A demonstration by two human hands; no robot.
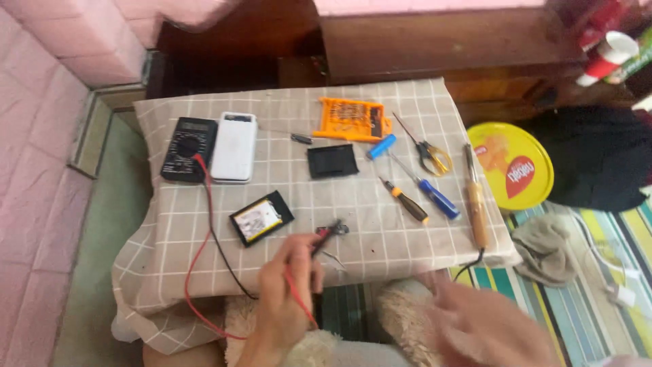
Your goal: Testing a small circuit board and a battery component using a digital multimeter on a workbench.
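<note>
Near the top centre we see an orange bit case [352,119] lying open with small bits in its slots. A yellow round tin [511,165] sits lidded at the right, its contents hidden. At the bottom centre our left hand [288,299] pinches the red and black probes [331,232], their tips over the checked cloth [380,224]. Just left of the tips lies a flat black battery pack [261,217]. Red and black leads run to the black multimeter [189,149] in the upper left, beside a white power bank [233,147]. Our right hand [485,326] is blurred at the lower right; we cannot tell its grip. Screwdrivers [421,194] and scissors [429,153] lie at the right.
</note>
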